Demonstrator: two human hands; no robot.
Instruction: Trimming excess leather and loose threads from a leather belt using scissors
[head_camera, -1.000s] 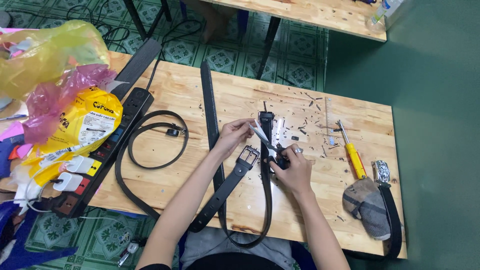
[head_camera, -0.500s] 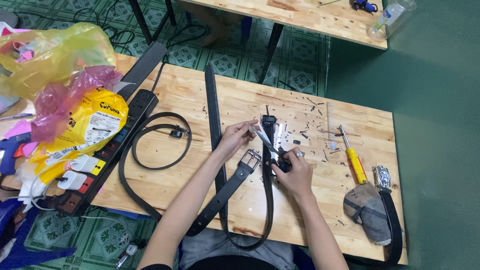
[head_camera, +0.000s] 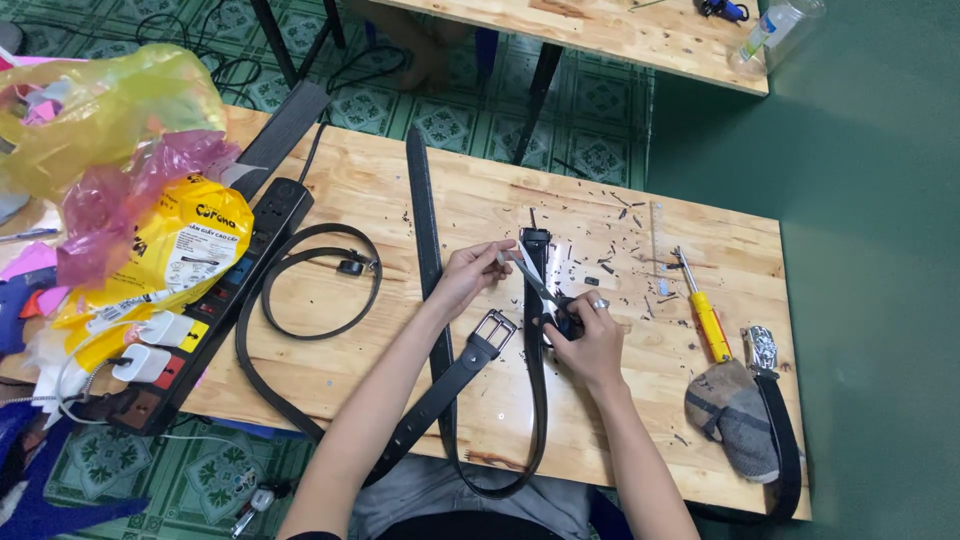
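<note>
hands (head_camera: 470, 275) over littered wooden table (head_camera: 620, 420)

**Pale wood tabletops over green patterned tile**

A light pine tabletop (head_camera: 400, 190) stands on green patterned floor tiles (head_camera: 470, 115). A second wooden table (head_camera: 600, 30) on dark legs sits beyond it. A plain green surface (head_camera: 880, 250) fills the right side under even light.

Matt black leather belt (head_camera: 535, 400); shiny metal buckle (head_camera: 494, 331); pale wood table (head_camera: 350, 370)
</note>
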